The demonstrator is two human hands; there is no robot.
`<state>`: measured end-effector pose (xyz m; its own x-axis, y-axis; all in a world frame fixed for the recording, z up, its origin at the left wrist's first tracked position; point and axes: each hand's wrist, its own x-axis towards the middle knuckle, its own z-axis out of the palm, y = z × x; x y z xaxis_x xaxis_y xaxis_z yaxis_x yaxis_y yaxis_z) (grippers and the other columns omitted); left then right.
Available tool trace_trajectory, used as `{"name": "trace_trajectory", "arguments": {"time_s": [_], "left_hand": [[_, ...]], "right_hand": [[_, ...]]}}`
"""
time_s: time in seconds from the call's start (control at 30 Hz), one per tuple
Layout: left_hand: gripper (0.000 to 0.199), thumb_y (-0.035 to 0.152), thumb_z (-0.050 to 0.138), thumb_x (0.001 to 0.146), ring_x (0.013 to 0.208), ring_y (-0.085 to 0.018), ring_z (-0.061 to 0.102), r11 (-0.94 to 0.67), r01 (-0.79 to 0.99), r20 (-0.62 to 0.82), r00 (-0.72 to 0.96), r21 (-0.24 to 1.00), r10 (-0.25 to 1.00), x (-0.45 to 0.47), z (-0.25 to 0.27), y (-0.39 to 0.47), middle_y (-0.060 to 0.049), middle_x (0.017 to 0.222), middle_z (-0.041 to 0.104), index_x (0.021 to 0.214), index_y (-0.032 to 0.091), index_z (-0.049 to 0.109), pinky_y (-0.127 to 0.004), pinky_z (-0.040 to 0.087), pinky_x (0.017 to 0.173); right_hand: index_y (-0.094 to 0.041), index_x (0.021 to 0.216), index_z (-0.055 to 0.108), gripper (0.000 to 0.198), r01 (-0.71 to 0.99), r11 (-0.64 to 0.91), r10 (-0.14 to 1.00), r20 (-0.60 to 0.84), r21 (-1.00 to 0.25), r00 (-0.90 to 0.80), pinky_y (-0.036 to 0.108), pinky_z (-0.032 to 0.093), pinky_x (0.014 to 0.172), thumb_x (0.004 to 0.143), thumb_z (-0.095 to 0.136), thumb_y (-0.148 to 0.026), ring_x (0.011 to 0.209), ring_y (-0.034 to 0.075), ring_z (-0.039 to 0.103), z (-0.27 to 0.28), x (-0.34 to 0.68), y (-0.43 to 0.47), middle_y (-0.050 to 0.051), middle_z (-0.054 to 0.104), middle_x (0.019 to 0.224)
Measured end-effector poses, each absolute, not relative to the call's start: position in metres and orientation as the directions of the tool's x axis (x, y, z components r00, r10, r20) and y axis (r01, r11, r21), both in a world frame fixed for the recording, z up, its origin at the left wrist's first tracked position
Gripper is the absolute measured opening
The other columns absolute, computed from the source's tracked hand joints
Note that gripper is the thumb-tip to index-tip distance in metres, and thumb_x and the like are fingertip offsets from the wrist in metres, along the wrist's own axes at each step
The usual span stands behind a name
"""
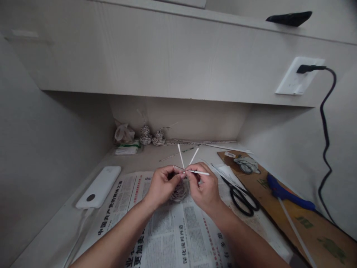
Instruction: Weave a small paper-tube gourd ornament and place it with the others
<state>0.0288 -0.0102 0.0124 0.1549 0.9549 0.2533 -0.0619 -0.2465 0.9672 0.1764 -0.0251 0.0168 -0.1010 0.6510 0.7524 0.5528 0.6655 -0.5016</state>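
Over the newspaper, both my hands meet at the top of a small woven paper piece (pixel 178 192), round and made of rolled paper strands. My left hand (pixel 164 183) pinches near the point where the strands come together. The fingers of my right hand (pixel 204 184) are closed on a white paper strip (pixel 199 172) that sticks out to the right. Two more white strips (pixel 181 156) rise from the same point in a V. My fingers cover much of the weave's upper part.
Newspaper (pixel 158 230) covers the desk. Black-handled scissors (pixel 242 199) lie to the right, beside cardboard (pixel 292 219) bearing a blue-handled tool (pixel 287 193). A white power bank (pixel 99 187) is at left. Two woven gourd shapes (pixel 145 135) stand at the back, under an overhanging panel (pixel 167 52).
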Motion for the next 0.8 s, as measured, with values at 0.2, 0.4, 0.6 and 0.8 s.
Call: {"name": "trace_trajectory", "arguments": {"time_s": [0.2,0.4,0.6,0.8], "left_hand": [[0.018,0.028,0.078,0.067,0.06,-0.01,0.055,-0.043,-0.214,0.104,0.282,0.976,0.954,0.024,0.0171,-0.0057,-0.001,0.065,0.066,0.075,0.013,0.071,-0.021,0.041,0.061],[0.024,0.028,0.082,0.062,0.06,-0.011,0.056,0.107,-0.325,0.016,0.354,0.94,0.935,0.0211,0.0149,-0.0029,-0.003,0.063,0.066,0.073,0.01,0.071,-0.022,0.041,0.062],[0.024,0.026,0.083,0.061,0.061,-0.011,0.056,0.181,-0.389,-0.009,0.406,0.903,0.914,0.0212,0.0126,-0.0051,-0.004,0.065,0.066,0.074,0.011,0.071,-0.022,0.041,0.063],[0.025,0.029,0.082,0.062,0.06,-0.009,0.052,0.143,-0.372,0.028,0.418,0.917,0.908,0.0227,0.0139,-0.0069,-0.002,0.065,0.062,0.074,0.012,0.069,-0.021,0.039,0.062]], "right_hand": [[-0.02,0.088,0.062,0.013,0.485,0.713,0.621,0.777,-0.506,-0.102,0.033,0.044,0.074,0.087,0.052,-0.012,0.081,0.019,0.056,0.0173,0.1769,-0.0252,0.004,0.062,0.081],[-0.021,0.088,0.064,0.014,0.428,0.706,0.664,0.738,-0.564,-0.121,0.032,0.046,0.074,0.087,0.052,-0.013,0.082,0.019,0.058,0.0201,0.179,-0.0251,0.004,0.06,0.082],[-0.021,0.089,0.064,0.014,0.384,0.71,0.677,0.722,-0.59,-0.143,0.032,0.046,0.075,0.088,0.052,-0.014,0.083,0.018,0.058,0.0214,0.1793,-0.0268,0.004,0.06,0.083],[-0.022,0.088,0.065,0.015,0.354,0.74,0.654,0.734,-0.572,-0.183,0.033,0.046,0.076,0.088,0.052,-0.014,0.083,0.019,0.058,0.023,0.1813,-0.0265,0.003,0.061,0.083]]}}
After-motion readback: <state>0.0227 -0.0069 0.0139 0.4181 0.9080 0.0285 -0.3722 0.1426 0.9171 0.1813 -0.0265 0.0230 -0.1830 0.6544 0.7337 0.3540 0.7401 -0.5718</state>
